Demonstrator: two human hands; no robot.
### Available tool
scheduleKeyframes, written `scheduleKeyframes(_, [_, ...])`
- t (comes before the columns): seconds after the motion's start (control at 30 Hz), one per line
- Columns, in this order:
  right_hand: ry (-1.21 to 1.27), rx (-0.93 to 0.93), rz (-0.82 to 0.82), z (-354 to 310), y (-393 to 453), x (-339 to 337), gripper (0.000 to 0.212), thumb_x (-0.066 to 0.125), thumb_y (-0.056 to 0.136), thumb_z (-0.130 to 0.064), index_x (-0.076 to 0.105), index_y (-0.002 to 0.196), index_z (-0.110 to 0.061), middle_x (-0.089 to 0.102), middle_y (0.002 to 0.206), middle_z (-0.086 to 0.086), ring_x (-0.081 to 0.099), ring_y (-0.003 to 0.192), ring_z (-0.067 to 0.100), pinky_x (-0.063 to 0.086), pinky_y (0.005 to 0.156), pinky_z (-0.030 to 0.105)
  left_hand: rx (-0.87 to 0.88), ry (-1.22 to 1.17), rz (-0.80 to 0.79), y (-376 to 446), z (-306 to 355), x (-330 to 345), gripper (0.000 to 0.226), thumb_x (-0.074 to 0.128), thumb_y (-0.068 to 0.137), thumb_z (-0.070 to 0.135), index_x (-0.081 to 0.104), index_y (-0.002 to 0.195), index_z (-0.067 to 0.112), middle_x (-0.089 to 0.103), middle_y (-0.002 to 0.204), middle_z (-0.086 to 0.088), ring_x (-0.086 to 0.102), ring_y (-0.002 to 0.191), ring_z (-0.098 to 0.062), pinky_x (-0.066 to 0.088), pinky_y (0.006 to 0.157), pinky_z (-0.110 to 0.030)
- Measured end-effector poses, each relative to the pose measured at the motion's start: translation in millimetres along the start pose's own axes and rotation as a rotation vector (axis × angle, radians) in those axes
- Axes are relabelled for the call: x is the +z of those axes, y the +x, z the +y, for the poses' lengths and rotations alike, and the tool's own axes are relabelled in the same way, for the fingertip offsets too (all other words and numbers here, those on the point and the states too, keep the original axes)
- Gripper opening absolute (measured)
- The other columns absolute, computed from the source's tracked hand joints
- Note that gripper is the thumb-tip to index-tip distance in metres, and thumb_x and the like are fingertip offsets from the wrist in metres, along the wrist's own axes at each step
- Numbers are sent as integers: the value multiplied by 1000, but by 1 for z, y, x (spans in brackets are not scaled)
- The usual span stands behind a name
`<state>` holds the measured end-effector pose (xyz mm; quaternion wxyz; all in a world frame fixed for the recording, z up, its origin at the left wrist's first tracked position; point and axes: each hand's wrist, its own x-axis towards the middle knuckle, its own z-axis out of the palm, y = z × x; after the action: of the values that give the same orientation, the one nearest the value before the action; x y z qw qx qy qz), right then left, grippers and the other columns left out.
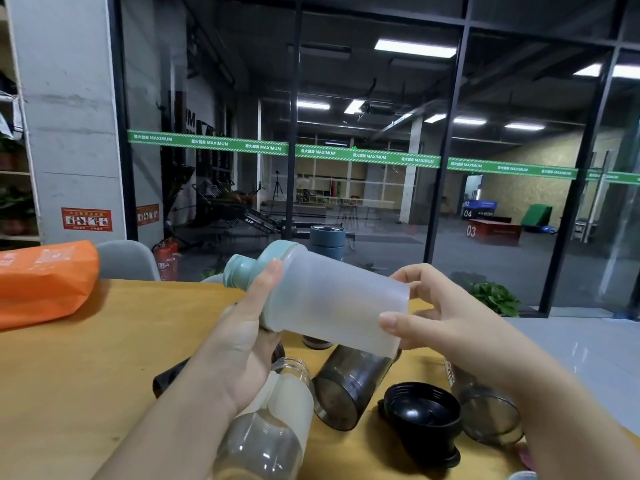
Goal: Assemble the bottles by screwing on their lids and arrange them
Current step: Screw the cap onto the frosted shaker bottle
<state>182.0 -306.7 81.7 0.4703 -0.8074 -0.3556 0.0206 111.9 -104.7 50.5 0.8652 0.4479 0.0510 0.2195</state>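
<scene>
I hold a frosted bottle (332,299) sideways above the wooden table (86,375), its teal lid (258,265) pointing left. My left hand (242,334) grips the lid end, thumb on the lid's rim. My right hand (446,313) clasps the bottle's base. Below lie a clear glass bottle with a cream sleeve (273,417), open-mouthed, and a dark smoky bottle (349,386) on its side. A black lid (422,420) rests upside down to their right. Another dark bottle (488,407) lies partly under my right forearm.
An orange bag (45,282) lies on the table's far left. A grey chair back (128,259) stands behind it. A blue-grey container (327,239) stands behind the held bottle. A black object (169,375) pokes out under my left wrist. Glass wall ahead.
</scene>
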Motion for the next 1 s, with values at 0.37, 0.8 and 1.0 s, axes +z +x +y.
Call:
scheduleKeyframes(0.37, [225,307,-42,4,10,10,63,31,90,-61,56,117,-10,69,82,21,65,53,22,54,53,29,3,-85,-49,-1,2,3,51,69,66,34,67,110,10,69,116,-14,63,109,-26,44,103,-40])
scheduleKeyframes(0.8, [-174,-38,-82,-2,0,14,78,77,74,-19,21,119,-47,45,121,-22,66,91,3,58,77,24,-10,-37,82,-4,3,4,45,71,61,37,68,97,11,74,94,-9,66,90,-22,47,99,-40])
scheduleKeyframes(1.0, [-129,4,-43,1,1,8,49,72,77,-41,36,112,-43,57,115,-16,69,80,4,57,74,28,-20,-72,54,-7,6,6,46,68,66,37,69,105,13,75,102,-9,67,95,-21,49,95,-37])
